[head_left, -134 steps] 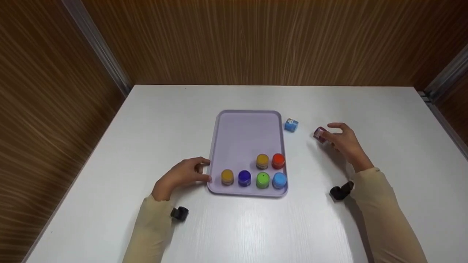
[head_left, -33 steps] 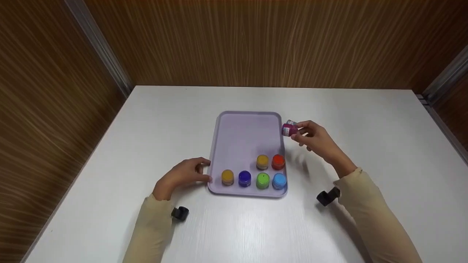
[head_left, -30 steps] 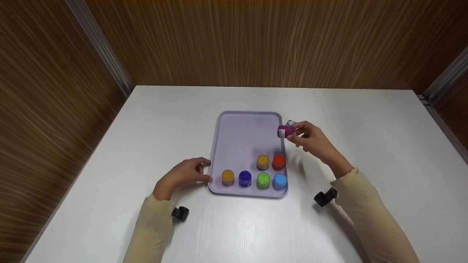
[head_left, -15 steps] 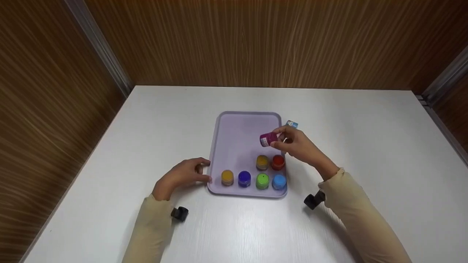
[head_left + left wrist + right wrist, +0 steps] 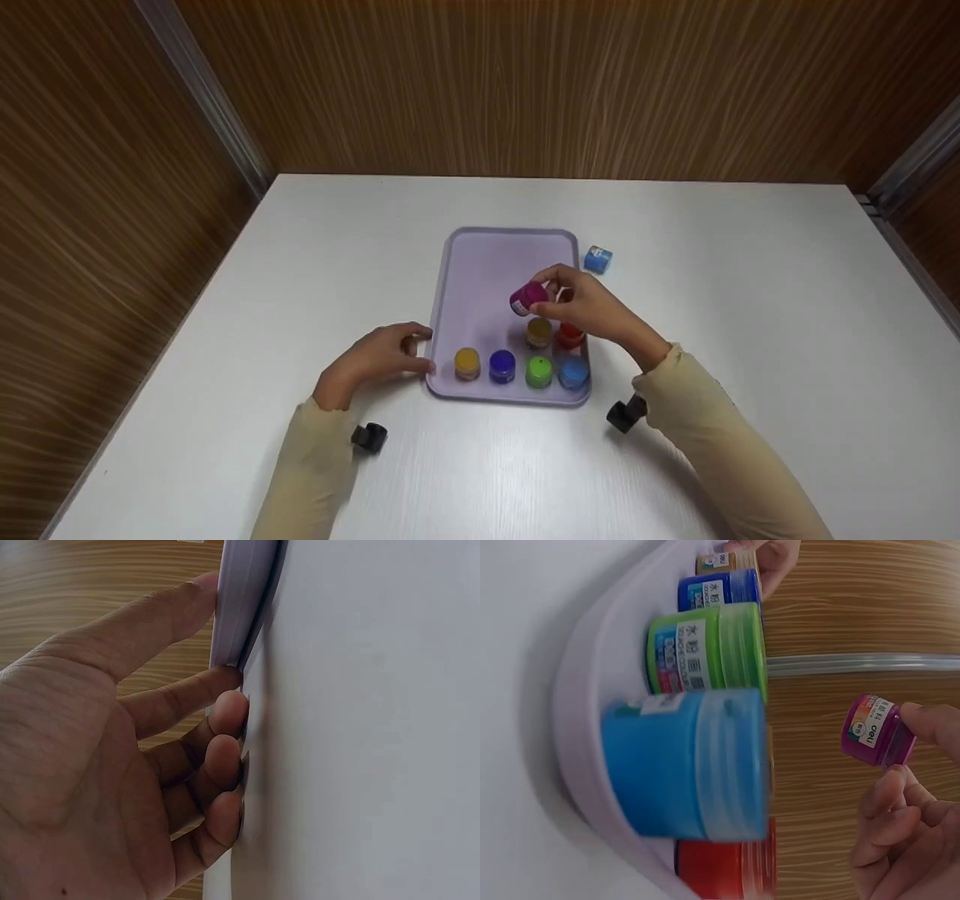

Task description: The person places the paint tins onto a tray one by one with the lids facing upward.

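Note:
In the head view my right hand [image 5: 592, 306] pinches a magenta gouache paint jar [image 5: 528, 298] by its lid between thumb and fingers. The jar hangs tilted above the lilac tray [image 5: 487, 262]; the right wrist view shows its label and purple lid clearly. At the tray's left rim, my left hand [image 5: 375, 356] touches the side with spread thumb and index finger, while its other fingertips [image 5: 225, 765] rest curled near the tabletop. Standing in the tray's front are yellow [image 5: 466, 364], dark blue [image 5: 502, 366], green [image 5: 538, 371] and light blue [image 5: 574, 372] jars, with an ochre jar [image 5: 538, 333] and a red jar [image 5: 571, 337] behind.
Another blue jar [image 5: 598, 259] lies on its side on the white table [image 5: 712, 247], just outside the tray's right rim. Wood-grain panels [image 5: 525, 90] wall off the back and left. A black wrist camera [image 5: 626, 414] juts from the right sleeve.
My right hand picked up the magenta jar from the table at right and carried it left over the tray, tilting it more upright. The left hand stays at the rim.

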`<state>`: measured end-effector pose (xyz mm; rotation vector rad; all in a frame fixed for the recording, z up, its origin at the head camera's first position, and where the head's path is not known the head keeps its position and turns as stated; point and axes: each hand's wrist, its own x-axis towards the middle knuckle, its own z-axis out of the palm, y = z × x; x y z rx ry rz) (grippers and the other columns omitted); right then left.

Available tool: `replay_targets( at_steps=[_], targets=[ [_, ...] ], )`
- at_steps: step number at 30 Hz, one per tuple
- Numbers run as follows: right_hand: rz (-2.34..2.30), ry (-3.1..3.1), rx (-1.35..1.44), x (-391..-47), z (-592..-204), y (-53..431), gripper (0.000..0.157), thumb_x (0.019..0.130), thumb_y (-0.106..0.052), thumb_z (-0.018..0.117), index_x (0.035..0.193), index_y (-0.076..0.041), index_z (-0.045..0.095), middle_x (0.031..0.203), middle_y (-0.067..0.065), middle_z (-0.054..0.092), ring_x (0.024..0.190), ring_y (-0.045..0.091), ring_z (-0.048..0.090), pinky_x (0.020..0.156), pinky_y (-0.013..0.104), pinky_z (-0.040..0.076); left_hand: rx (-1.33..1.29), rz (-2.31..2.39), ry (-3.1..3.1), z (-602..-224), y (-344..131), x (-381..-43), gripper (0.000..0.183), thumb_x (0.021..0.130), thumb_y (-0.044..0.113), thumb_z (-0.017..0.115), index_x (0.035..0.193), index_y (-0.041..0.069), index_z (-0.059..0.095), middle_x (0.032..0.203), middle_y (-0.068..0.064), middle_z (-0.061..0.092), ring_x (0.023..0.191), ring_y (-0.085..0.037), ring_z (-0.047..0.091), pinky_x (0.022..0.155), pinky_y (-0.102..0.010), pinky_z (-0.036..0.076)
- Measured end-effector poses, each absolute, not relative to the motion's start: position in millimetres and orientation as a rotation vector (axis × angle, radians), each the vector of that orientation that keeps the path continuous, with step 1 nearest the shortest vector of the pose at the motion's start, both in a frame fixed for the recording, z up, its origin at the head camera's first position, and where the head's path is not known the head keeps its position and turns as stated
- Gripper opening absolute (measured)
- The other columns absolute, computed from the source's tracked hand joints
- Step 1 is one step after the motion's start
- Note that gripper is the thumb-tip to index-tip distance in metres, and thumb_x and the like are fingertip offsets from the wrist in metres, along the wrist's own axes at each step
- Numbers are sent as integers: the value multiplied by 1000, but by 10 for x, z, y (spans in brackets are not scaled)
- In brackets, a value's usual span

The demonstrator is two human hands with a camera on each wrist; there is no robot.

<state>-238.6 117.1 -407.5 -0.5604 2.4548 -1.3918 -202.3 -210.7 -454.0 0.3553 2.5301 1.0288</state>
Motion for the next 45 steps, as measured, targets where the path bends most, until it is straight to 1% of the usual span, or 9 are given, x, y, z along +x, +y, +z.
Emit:
replay_targets(
  at_steps=[7,16,21,30,34,40,45],
  targets=[
    [-1321,2436,-563,-2363,-4099,1055,39,86,-17,71,120,-3,60,93,8,54,76,16,49,58,22,43,343,1039,2525,-4542,-2113,-2024,60,80,27,77,132,5,57,84,2,52,77,-12,45,74,-28,38],
    [-1190,2483,-549,-2332,-4095,937,37,84,-16,71,117,-4,61,91,9,57,70,14,50,56,23,43,354,1033,2534,-4540,-2115,-2021,61,80,29,77,132,4,56,86,0,53,78,-13,45,74,-27,38],
    [-1113,2512,-540,-2312,-4086,889,38,84,-18,72,117,-4,61,91,9,58,68,13,53,58,24,44,360,1025,2537,-4517,-2112,-2009,61,81,28,76,133,4,56,85,1,53,78,-12,45,76,-28,39],
    [-976,2553,-496,-2313,-4132,823,40,84,-24,73,118,-7,62,84,7,59,60,11,55,54,24,45,363,1010,2544,-4518,-2096,-2003,60,81,28,77,132,4,57,84,1,53,77,-12,46,76,-28,39],
    [-919,2582,-493,-2320,-4152,811,39,85,-24,73,119,-7,62,85,7,61,61,12,55,55,24,45,358,1015,2538,-4520,-2101,-2001,60,80,29,77,132,4,57,84,2,52,77,-12,45,76,-28,38],
    [-874,2593,-517,-2324,-4175,795,40,85,-20,72,121,-5,62,87,9,63,61,12,57,56,23,46,346,1026,2531,-4516,-2094,-1996,60,80,28,77,132,5,57,83,2,52,77,-12,45,76,-28,38],
    [-822,2617,-533,-2329,-4177,791,39,84,-19,71,120,-5,63,84,8,65,60,12,57,56,24,45,346,1019,2538,-4520,-2087,-1992,60,80,29,77,131,5,57,84,1,53,77,-12,46,75,-27,38]
  ],
)
